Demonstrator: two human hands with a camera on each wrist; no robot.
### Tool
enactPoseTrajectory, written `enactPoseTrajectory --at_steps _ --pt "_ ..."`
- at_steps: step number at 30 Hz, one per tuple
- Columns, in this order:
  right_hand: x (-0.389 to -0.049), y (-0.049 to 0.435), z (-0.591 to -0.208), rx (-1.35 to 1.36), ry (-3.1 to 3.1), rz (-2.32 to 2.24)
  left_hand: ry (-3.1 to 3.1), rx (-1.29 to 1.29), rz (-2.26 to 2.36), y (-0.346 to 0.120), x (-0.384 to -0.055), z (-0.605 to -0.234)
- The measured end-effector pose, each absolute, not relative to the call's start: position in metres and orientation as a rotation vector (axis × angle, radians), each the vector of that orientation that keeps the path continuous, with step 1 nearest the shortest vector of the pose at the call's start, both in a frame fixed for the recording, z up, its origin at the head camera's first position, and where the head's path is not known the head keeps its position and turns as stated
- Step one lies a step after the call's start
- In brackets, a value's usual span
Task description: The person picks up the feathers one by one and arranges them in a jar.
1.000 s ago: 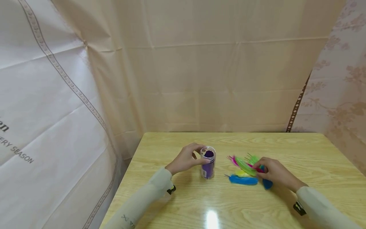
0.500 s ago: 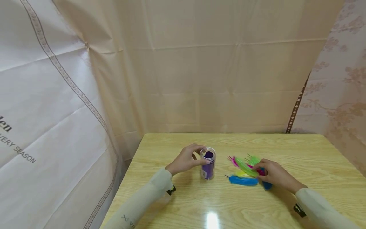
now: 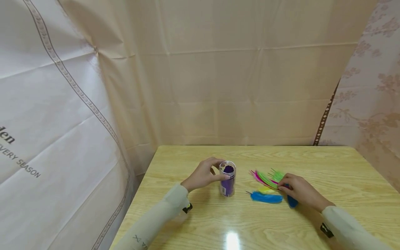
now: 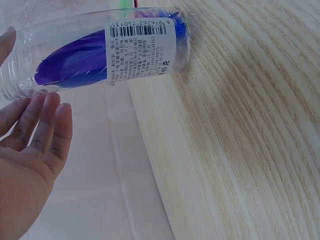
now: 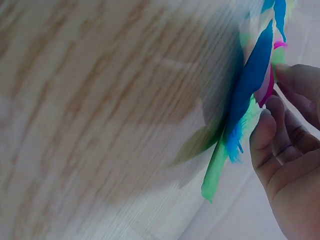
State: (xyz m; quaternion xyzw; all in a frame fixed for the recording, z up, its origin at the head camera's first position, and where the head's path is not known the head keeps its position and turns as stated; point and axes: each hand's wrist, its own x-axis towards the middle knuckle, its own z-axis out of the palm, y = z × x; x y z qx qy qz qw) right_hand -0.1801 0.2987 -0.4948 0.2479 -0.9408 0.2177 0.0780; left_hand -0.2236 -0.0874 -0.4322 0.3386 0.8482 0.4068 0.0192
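My left hand grips a clear jar near its open rim, and the jar stands upright on the table. Inside it the left wrist view shows a purple feather behind the plastic, partly covered by a white barcode label. Over a small heap of feathers, my right hand pinches one end of a lime green feather between thumb and fingertips. Around it lie a magenta feather, a yellow feather, a blue feather, a darker blue feather and another green feather.
The light wood table reaches back to a beige cloth hanging behind it. White printed cloth hangs at the left, and floral cloth at the right.
The lime green feather has turned edge-on at my right fingertips, so more of the magenta feather shows beneath it. My left hand and the jar stay in place.
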Motion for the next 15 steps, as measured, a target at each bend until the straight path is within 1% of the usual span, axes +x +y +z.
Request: enactPoseTrajectory --at_steps 8,15 --pt "-0.1815 0.3010 -0.4902 0.573 -2.839 0.771 2.628 1.043 1.282 -0.0873 -0.2234 -0.4330" --pt "-0.1819 0.3042 -0.4909 0.543 -2.791 0.747 2.631 1.046 1.282 -0.0871 -0.2223 -0.4328"
